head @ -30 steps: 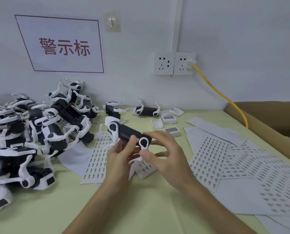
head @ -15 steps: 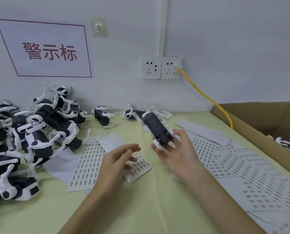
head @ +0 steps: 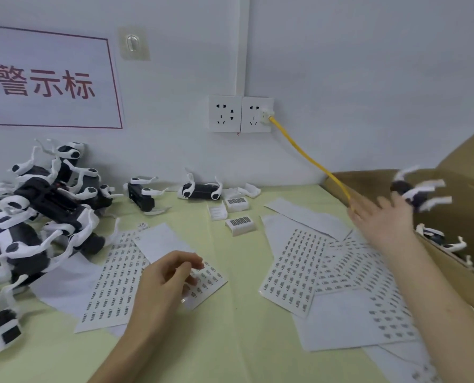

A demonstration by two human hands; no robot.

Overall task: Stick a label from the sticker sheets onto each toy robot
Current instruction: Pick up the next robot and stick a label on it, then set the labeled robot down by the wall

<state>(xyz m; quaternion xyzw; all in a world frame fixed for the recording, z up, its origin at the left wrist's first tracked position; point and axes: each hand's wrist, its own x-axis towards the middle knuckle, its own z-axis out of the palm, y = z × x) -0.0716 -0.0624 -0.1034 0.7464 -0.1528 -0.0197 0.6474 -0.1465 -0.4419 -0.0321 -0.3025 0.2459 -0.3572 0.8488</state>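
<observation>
My right hand (head: 382, 222) reaches out to the right over the edge of the cardboard box (head: 448, 265), fingers spread and straight. A black-and-white toy robot (head: 417, 194), blurred by motion, is just past its fingertips above the box. My left hand (head: 166, 283) hovers with loosely curled fingers over a sticker sheet (head: 114, 286) and holds nothing I can see. More sticker sheets (head: 294, 272) are fanned out under my right forearm. A pile of toy robots (head: 50, 205) lies at the left.
Another toy robot (head: 437, 239) lies inside the box. Two single robots (head: 144, 194) (head: 201, 190) sit by the wall, with small barcode-labelled white pieces (head: 240, 225) in front. A yellow cable (head: 307, 158) runs from the wall sockets (head: 240, 114) toward the box.
My right hand carried the robot from the middle of the table to the right, over the box, and its fingers have spread. My left hand let go and dropped toward the sticker sheet.
</observation>
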